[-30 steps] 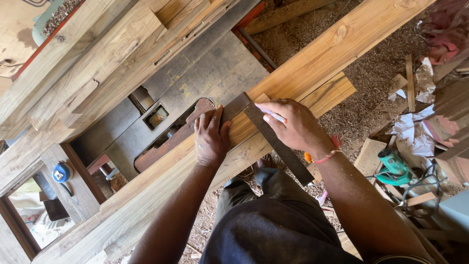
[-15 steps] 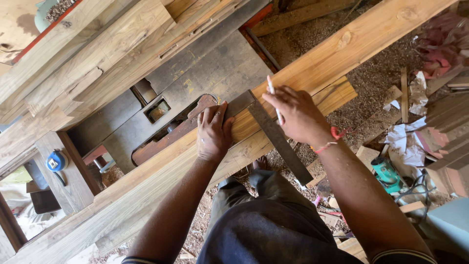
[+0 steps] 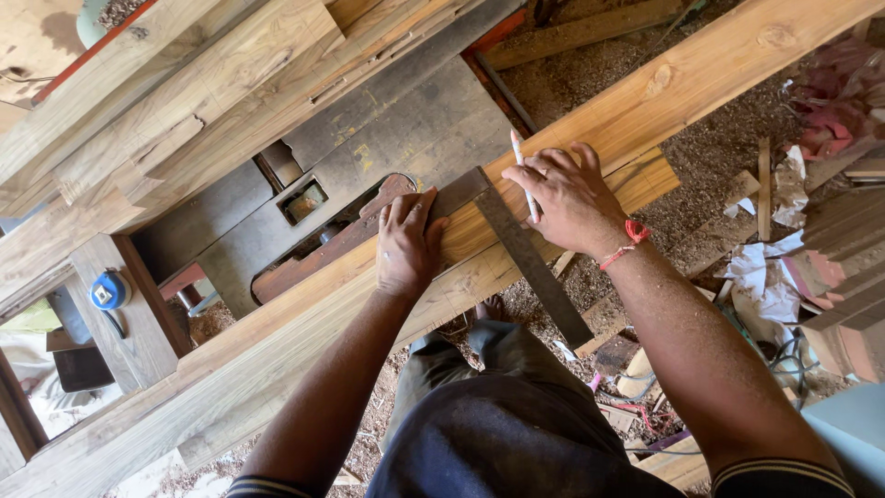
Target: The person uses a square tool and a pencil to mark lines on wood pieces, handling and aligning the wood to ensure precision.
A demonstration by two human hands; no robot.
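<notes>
Fingers of the left hand [image 3: 406,242] are lying spread flat, pressing the try square [image 3: 516,242] onto the long wooden plank [image 3: 645,101]; the right hand [image 3: 567,195], just beside the square's blade, is pinching a white pencil [image 3: 523,173].

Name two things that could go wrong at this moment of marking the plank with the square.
1. The left hand alone pins the square on the plank; much of the blade overhangs the near edge, so it may pivot and skew the line.
2. The right hand holds the pencil loosely between the fingers, lying along the blade rather than tip-down, so it could slip out.
</notes>
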